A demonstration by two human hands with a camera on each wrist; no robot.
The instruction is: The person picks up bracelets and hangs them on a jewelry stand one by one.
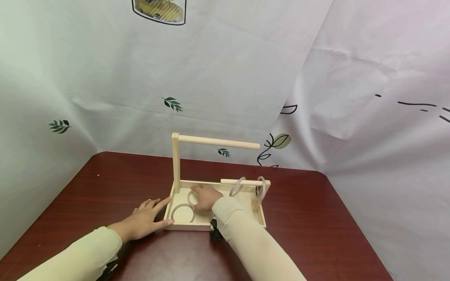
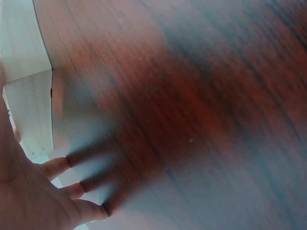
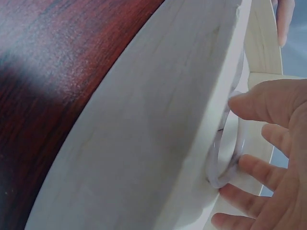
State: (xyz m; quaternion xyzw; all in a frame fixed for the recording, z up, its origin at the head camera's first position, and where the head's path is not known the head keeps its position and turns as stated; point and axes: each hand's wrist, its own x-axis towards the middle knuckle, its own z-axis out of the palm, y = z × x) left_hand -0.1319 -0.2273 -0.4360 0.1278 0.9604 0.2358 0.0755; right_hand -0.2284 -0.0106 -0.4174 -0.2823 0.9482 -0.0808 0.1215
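A light wooden tray [image 1: 186,226] with two posts and bars carries several pale, translucent bangles. My right hand [image 1: 207,198] reaches down into it, its thumb and fingertips on opposite sides of one bangle [image 3: 216,165], partly hidden by the hand in the head view. Nearer the tray's front left corner lies another bangle [image 1: 173,212]. Two more, a tilted bangle [image 1: 232,191] and an end bangle [image 1: 263,183], hang on the short low bar [image 1: 251,182]. My left hand [image 1: 142,220] has its fingers spread, with thumb and index finger at the tray's left end and the others on the table.
A tall post [image 1: 176,164] rises at the tray's back left, with a long bar [image 1: 218,141] reaching right from its top. The dark red table [image 1: 302,218] surrounds the tray. Behind it hangs a white printed cloth [image 1: 225,78].
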